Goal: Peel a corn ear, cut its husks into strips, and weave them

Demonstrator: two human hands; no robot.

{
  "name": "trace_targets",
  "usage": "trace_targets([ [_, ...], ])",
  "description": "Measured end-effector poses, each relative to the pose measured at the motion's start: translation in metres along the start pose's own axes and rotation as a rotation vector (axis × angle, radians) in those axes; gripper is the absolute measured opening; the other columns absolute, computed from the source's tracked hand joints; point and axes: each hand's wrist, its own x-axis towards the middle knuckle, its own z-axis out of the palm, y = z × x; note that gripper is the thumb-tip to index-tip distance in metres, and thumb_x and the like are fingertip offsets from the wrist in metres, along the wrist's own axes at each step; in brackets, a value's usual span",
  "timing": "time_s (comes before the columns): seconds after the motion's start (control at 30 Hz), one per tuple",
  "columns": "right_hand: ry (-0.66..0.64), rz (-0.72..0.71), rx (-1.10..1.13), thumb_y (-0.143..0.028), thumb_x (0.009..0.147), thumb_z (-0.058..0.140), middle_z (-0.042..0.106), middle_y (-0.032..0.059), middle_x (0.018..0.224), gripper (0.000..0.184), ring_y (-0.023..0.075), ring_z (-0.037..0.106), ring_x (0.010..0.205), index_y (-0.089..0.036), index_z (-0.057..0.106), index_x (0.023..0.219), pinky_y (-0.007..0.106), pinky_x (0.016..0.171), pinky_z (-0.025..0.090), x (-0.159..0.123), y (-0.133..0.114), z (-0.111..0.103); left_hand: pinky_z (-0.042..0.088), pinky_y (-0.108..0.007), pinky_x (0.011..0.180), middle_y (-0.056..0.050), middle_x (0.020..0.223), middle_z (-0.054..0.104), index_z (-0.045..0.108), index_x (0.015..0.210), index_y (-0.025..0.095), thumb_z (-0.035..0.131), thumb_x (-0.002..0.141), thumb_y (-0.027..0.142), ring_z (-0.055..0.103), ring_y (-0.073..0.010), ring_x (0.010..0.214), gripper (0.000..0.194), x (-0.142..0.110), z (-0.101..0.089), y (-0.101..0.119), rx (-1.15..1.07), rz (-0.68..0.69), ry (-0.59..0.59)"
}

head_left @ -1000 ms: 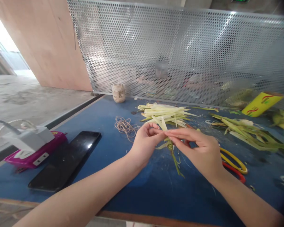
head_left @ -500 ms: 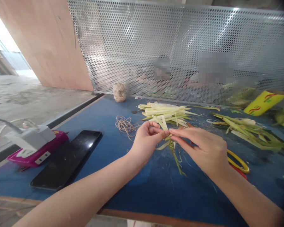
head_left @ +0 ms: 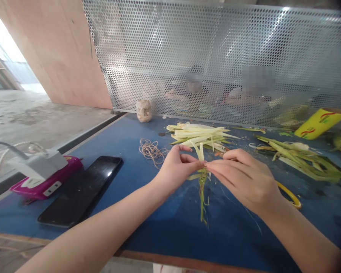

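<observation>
My left hand (head_left: 177, 168) and my right hand (head_left: 246, 180) meet at the middle of the blue table. Between their pinched fingertips is a thin braid of corn husk (head_left: 202, 182). Pale strips stick up from its top, and its greenish, frayed tail hangs down towards me. The exact crossing of the strips is hidden by my fingers. Just behind my hands lies a pile of pale husk strips (head_left: 200, 132). A loose tangle of brown twine (head_left: 152, 151) rests left of the pile. Beside my right wrist shows a yellow loop handle (head_left: 294, 201), partly covered.
At left are a black phone (head_left: 82, 191) and a magenta power strip (head_left: 61, 182) with a white plug. A wrapped roll (head_left: 144, 110) stands at the back. Greener husks (head_left: 304, 159) and a yellow tube (head_left: 319, 123) lie right. Perforated metal (head_left: 173, 49) borders the far edge; people sit beyond.
The braid's tail has swung from slanting right to hanging nearly straight down. My right hand has turned, its fingers drawn closer together, and both hands keep their pinch on the braid.
</observation>
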Motion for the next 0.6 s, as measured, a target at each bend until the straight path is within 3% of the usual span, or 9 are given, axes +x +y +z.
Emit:
trace_targets([
  [0.23,-0.05,0.027,0.078,-0.008,0.082,0.053,0.067,0.0036,0.084,0.025,0.0187,0.057,0.084,-0.021,0.059,0.103,0.033,0.075,0.05,0.0015,-0.0011,0.0027,0.038,-0.022,0.053,0.004,0.056,0.061,0.04,0.088,0.018,0.072,0.06,0.011,0.054,-0.0089,0.051,0.043,0.0011,-0.0022,-0.0029,0.019,0.011,0.022],
  [0.47,-0.276,0.082,0.264,-0.015,0.088,0.046,0.063,0.0033,0.079,0.016,0.0157,0.057,0.081,-0.02,0.06,0.093,0.03,0.074,0.049,0.003,0.0048,0.0013,0.038,-0.021,0.051,0.007,0.054,0.058,0.039,0.089,0.018,0.066,0.06,0.007,0.052,-0.0081,0.05,0.041,0.0027,-0.0037,-0.0067,0.144,0.06,-0.032],
  [0.6,-0.326,0.137,0.268,-0.017,0.088,0.044,0.062,0.0039,0.081,0.016,0.0154,0.058,0.081,-0.02,0.059,0.093,0.029,0.073,0.049,0.0013,0.0052,0.0009,0.036,-0.02,0.05,0.007,0.055,0.057,0.038,0.091,0.018,0.064,0.061,0.008,0.049,-0.0071,0.05,0.04,0.0021,-0.0037,-0.0059,0.214,0.07,-0.039],
])
